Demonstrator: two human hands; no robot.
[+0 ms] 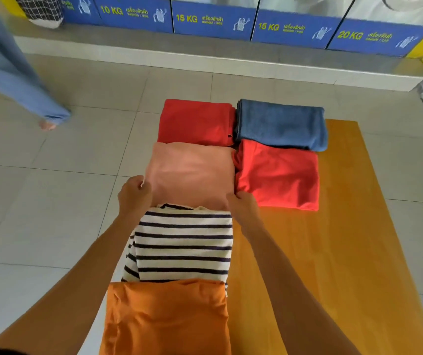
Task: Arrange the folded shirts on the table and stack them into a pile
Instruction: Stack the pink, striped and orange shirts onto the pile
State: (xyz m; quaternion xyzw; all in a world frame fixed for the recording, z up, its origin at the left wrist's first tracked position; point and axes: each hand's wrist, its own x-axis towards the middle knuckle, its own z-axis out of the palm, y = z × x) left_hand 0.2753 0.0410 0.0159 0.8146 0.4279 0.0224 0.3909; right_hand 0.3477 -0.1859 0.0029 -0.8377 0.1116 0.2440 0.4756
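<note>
Several folded shirts lie on a wooden table (346, 239). Along the left edge, from far to near: a red shirt (196, 121), a pale pink shirt (191, 172), a striped white and navy shirt (184, 242), and an orange shirt (167, 316). To the right lie a dark blue shirt (281, 124) and, in front of it, a red-orange shirt (278, 175). My left hand (134, 194) pinches the pink shirt's near left corner. My right hand (242, 207) grips its near right corner.
Grey tiled floor surrounds the table. A person's leg in blue trousers (20, 83) stands on the floor at far left. A row of washing machines with blue labels (213, 20) lines a raised step at the back. The table's right half is bare wood.
</note>
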